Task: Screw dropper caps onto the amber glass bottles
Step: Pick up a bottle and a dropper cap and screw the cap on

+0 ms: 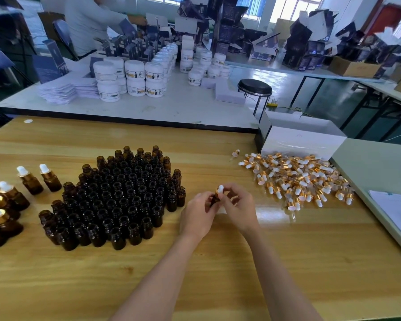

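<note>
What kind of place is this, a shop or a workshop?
Most likely a small cosmetics packing workshop: rows of open amber bottles beside a heap of dropper caps, with stacked white jars and piles of printed boxes on the tables behind.

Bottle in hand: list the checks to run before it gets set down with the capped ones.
1. Left hand grips the bottle: ok.
2. Dropper cap sits on its neck, pinched by the right hand: ok.
3. Cap screwed fully home: cannot tell, the hands hide the collar.
4. Bare table near the capped bottles at left: ok.
5. Uncapped bottles upright, mouths up: ok.
6. Loose caps heaped at right for the next one: ok.
</note>
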